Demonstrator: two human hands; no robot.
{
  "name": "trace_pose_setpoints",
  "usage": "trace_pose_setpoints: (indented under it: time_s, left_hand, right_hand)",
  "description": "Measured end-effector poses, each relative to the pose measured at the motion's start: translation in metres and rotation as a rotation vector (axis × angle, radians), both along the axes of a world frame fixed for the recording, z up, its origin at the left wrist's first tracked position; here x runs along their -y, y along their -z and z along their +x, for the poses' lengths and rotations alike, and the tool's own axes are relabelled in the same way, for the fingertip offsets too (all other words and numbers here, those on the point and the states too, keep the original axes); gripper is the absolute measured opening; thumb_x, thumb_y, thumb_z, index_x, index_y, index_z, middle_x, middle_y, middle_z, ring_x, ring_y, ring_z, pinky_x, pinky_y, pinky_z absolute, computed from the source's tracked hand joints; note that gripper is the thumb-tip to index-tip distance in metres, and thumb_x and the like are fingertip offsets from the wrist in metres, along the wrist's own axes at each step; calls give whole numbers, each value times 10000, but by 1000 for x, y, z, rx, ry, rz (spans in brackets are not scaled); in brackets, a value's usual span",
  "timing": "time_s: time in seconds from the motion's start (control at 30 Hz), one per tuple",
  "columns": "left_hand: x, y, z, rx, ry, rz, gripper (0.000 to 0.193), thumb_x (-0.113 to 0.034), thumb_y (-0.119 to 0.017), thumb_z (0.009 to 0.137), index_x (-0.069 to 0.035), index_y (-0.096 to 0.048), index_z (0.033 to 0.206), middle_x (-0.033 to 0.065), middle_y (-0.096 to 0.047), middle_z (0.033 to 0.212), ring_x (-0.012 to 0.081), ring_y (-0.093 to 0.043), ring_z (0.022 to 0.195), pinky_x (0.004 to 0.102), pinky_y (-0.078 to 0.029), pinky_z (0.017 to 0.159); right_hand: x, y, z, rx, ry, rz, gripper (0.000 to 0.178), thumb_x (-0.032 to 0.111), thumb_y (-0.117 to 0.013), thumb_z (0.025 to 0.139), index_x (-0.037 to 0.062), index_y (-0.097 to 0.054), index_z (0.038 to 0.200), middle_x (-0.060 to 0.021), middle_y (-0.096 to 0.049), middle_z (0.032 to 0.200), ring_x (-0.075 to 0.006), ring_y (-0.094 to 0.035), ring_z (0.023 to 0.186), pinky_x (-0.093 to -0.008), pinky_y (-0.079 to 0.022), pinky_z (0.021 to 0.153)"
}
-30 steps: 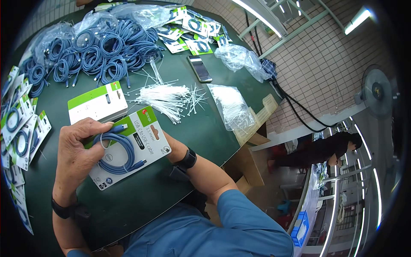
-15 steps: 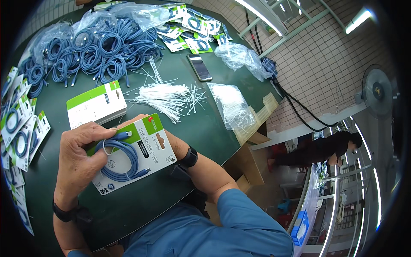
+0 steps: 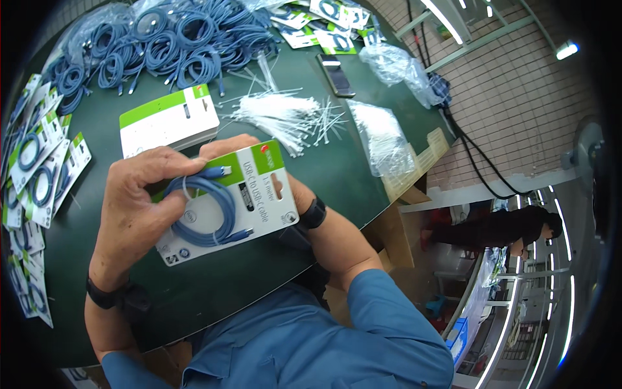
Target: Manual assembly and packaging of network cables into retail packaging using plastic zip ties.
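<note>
In front of me I hold a white-and-green printed packaging card (image 3: 280,211) with a coiled blue cable (image 3: 228,206) lying on its face. White cable ties loop around the coil on two sides. My left hand (image 3: 137,206) is closed, thumb and fingers pinching the coil's left edge and the card's edge near a tie. My right hand (image 3: 228,145) is closed on the card from behind; its fingers show along the upper edge, while the card hides most of the palm. Just beyond my hands sits a stack of similar cards (image 3: 170,122).
Loose white cable ties (image 3: 275,118) are piled mid-table, beside a bag of ties (image 3: 383,137) and a phone (image 3: 335,76). Many coiled blue cables (image 3: 162,48) heap at the back. Cards with cables fill the left edge (image 3: 44,175). Another person (image 3: 492,230) is at far right.
The view has shifted, so the table's contents sit higher and further right in it. Both hands keep their hold on the card and cable, with the card at nearly the same tilt.
</note>
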State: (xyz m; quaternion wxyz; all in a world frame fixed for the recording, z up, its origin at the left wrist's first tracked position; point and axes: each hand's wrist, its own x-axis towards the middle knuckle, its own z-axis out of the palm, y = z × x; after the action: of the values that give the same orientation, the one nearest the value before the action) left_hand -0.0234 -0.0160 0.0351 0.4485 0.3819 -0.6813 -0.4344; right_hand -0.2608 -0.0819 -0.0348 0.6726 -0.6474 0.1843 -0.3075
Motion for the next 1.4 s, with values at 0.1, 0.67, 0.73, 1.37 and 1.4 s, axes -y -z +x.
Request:
trace_pose_setpoints:
  time_s: [0.1,0.67,0.73,1.37,1.4]
  left_hand:
    - [0,0,-3,15,-10,21,465,135,-573,724,23,-767,1132,137,-745,1009,181,-712,922,270,-553,852]
    - [0,8,-7,261,55,-154,473,140,-637,722,-5,-769,1152,108,-757,998,175,-728,922,284,-572,882]
    - [2,7,-5,268,72,-173,480,138,-641,718,-6,-765,1159,105,-755,990,173,-727,906,285,-573,877]
    - [-10,27,-6,554,23,-306,533,120,-750,707,-84,-758,1200,128,-729,1033,275,-721,931,345,-589,797]
    - [-9,28,-7,554,25,-305,533,120,-750,707,-84,-758,1200,128,-729,1033,275,-721,931,345,-589,797]
  right_hand:
    - [0,-5,-5,-18,23,26,652,426,-785,894,-24,-633,1341,-118,-711,1214,-146,-671,1058,-314,-568,903]
    - [6,-12,10,-174,274,-814,210,179,-783,810,39,-634,856,-92,-657,809,-202,-633,693,-302,-483,611]
    - [7,-11,11,-204,319,-803,317,327,-742,859,25,-650,852,-57,-607,765,-172,-570,658,-292,-446,601]
    - [8,3,11,-282,310,-654,32,61,-683,820,44,-664,839,-13,-606,698,-109,-562,649,-271,-470,610]
    - [9,4,11,-288,308,-659,29,53,-678,815,42,-662,837,-20,-610,695,-119,-569,643,-278,-475,610]
